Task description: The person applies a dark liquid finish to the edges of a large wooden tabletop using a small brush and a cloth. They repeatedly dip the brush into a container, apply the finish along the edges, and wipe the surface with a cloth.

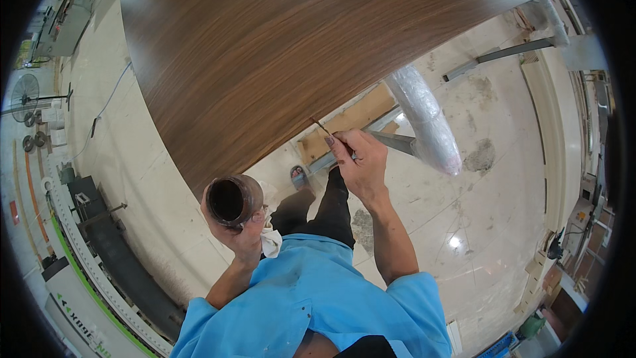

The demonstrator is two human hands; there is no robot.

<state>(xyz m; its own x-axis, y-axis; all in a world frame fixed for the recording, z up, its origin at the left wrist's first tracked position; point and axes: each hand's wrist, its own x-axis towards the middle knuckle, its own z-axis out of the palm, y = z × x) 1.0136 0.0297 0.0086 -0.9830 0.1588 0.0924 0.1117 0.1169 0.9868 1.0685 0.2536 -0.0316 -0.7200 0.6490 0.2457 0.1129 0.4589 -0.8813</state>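
Note:
My left hand (244,244) is wrapped round a jar (254,197) whose open mouth shows something dark inside. A crumpled white cloth (271,242) hangs beside the jar at the same hand. In a pinch between thumb and fingers, my right hand (361,161) holds a thin brush (322,126). The brush tip is at the near edge of a large brown wood-grain panel (285,53); whether it touches the panel I cannot tell. Dark stains mark the right thumb and fingertips.
Under the panel's right side stands a metal frame (394,141) with a plastic-wrapped roll (427,119). Another metal bar (500,54) juts out at the right. A long machine (112,245) lines the left, with a fan (25,96) farther off and a cable (109,103) on the floor.

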